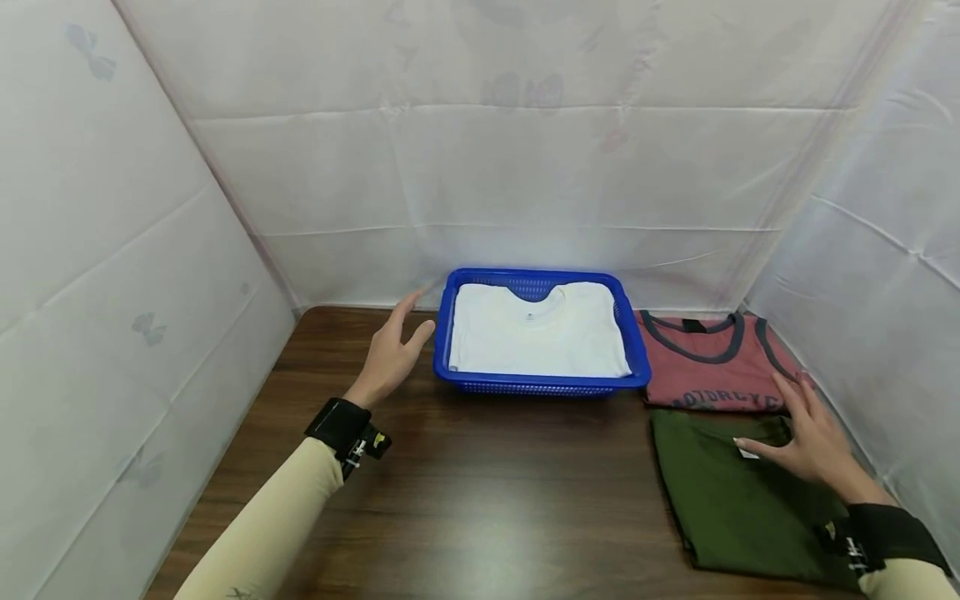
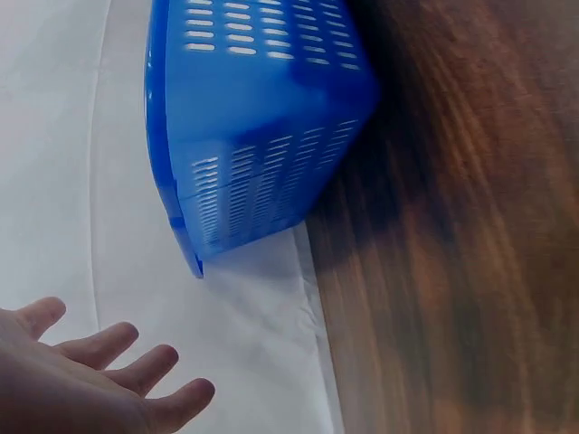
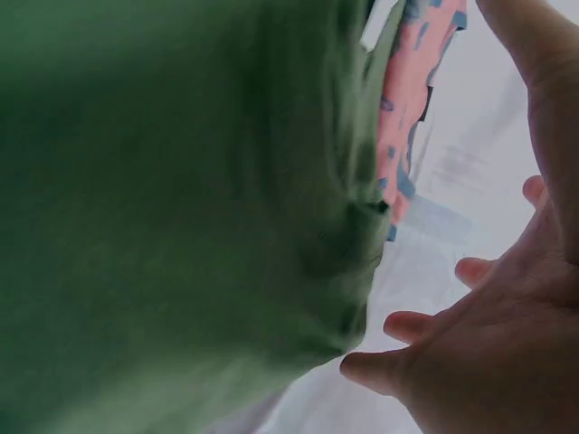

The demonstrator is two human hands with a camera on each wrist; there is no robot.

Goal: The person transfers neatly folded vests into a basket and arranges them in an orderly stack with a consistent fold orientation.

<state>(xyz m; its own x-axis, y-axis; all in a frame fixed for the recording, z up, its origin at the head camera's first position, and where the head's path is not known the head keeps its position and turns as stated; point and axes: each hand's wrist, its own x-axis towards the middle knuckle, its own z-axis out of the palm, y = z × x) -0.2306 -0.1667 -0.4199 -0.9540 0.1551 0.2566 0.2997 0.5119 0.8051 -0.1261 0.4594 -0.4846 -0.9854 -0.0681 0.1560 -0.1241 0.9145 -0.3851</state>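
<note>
White shirt [image 1: 540,331] lies folded in the basket [image 1: 542,385]. Green shirt [image 1: 738,500] and red shirt [image 1: 712,360] remain on the table [image 1: 480,500]. Left hand [image 1: 392,354] hovers open beside the basket; right hand [image 1: 813,433], fingers spread, hovers over the green shirt.

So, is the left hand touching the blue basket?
Apart. In the left wrist view, white cloth shows between the left hand and the blue basket; the head view also shows a gap beside the basket's left wall.

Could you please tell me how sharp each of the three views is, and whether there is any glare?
Head view: sharp, with a soft glare patch on the dark wooden table and wide-angle bending at the edges. Left wrist view: the blue perforated plastic basket is fairly clear, the table grain smeared. Right wrist view: the folded green T-shirt is heavily blurred.
</note>
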